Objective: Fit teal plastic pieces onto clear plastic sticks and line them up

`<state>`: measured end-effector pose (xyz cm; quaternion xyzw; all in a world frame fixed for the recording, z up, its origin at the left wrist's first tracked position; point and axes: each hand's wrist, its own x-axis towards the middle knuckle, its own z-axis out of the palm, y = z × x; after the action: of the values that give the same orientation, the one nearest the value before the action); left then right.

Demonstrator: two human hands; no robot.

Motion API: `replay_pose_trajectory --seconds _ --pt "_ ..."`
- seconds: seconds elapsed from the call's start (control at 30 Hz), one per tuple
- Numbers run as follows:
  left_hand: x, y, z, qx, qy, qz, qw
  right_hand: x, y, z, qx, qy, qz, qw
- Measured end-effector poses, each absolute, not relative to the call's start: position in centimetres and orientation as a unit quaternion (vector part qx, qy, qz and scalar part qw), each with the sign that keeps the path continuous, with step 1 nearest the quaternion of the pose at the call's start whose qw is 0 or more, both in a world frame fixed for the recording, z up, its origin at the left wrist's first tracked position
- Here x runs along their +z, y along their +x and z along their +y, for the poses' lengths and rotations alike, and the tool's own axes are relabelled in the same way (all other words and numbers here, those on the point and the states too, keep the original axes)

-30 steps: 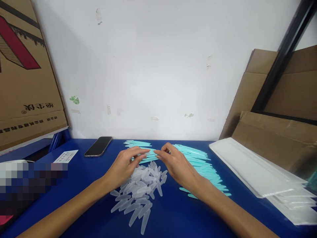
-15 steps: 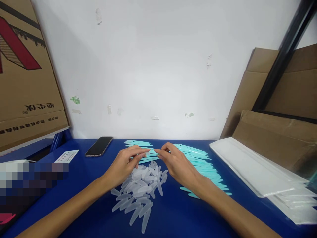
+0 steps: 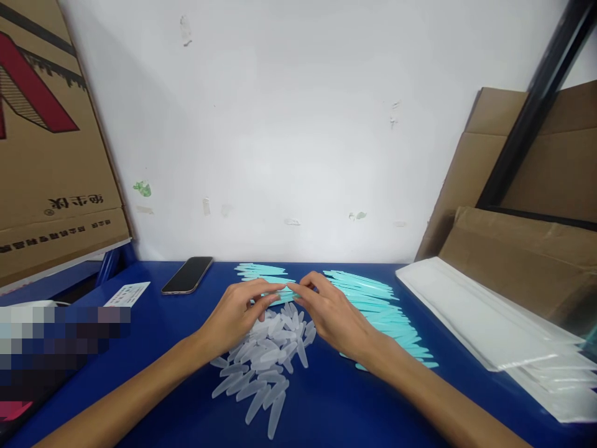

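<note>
Over the blue table, my left hand (image 3: 240, 311) and my right hand (image 3: 329, 308) meet at the fingertips. Both hands are pinched, and whatever small thing lies between the fingers is too small to make out. Beneath and in front of them spreads a pile of frosted translucent slim pieces (image 3: 268, 351). Turquoise slim pieces (image 3: 261, 270) lie behind my left hand. A larger spread of turquoise pieces (image 3: 387, 314) lies beside and behind my right hand, partly hidden by my right forearm.
A phone (image 3: 188, 275) and a printed card (image 3: 128, 294) lie at the left. White flat packets (image 3: 476, 317) are stacked at the right, beside cardboard (image 3: 527, 255). A large printed carton (image 3: 56, 162) stands at the left, and a white wall (image 3: 298, 124) rises behind.
My fingertips have come together; before, a small gap lay between them. My right hand has shifted slightly left. The piles look the same.
</note>
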<state>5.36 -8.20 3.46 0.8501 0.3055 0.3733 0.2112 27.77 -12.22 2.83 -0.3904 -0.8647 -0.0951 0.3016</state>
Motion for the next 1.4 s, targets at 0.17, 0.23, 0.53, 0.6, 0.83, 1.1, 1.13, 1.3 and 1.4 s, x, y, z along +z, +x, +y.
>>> replay_pose_trajectory --seconds 0.17,0.23,0.53,0.6,0.83,1.1,1.13,1.3,1.4 --pt "3.4 5.5 -8.3 0.365 0.851 0.319 0.204 3.0 27.7 -12.4 -0.067 -0.379 -0.869 0.31" --pt "3.4 5.4 -8.4 0.362 0.858 0.305 0.199 3.2 27.7 -12.6 -0.055 -0.376 -0.87 0.315" --pt "4.0 5.4 -9.6 0.402 0.855 0.297 0.139 3.4 27.9 -12.8 -0.011 -0.332 -0.85 0.409" --pt "4.0 5.3 -9.7 0.398 0.859 0.295 0.132 3.4 27.8 -12.8 -0.017 -0.336 -0.848 0.41" --pt "4.0 5.3 -9.5 0.356 0.883 0.292 0.094 3.1 27.9 -12.4 -0.026 -0.334 -0.855 0.396" --pt "4.7 3.7 -6.9 0.352 0.856 0.378 0.01 5.3 28.9 -12.5 -0.125 -0.397 -0.829 0.375" --pt "4.6 3.3 -6.3 0.348 0.842 0.413 -0.004 5.5 29.3 -12.5 -0.126 -0.4 -0.823 0.382" --pt "3.2 1.3 -3.3 0.318 0.816 0.483 -0.014 4.8 30.5 -11.8 -0.125 -0.378 -0.839 0.371" --pt "2.4 0.9 -2.2 0.301 0.826 0.476 0.018 4.5 30.4 -11.6 -0.142 -0.376 -0.851 0.338"
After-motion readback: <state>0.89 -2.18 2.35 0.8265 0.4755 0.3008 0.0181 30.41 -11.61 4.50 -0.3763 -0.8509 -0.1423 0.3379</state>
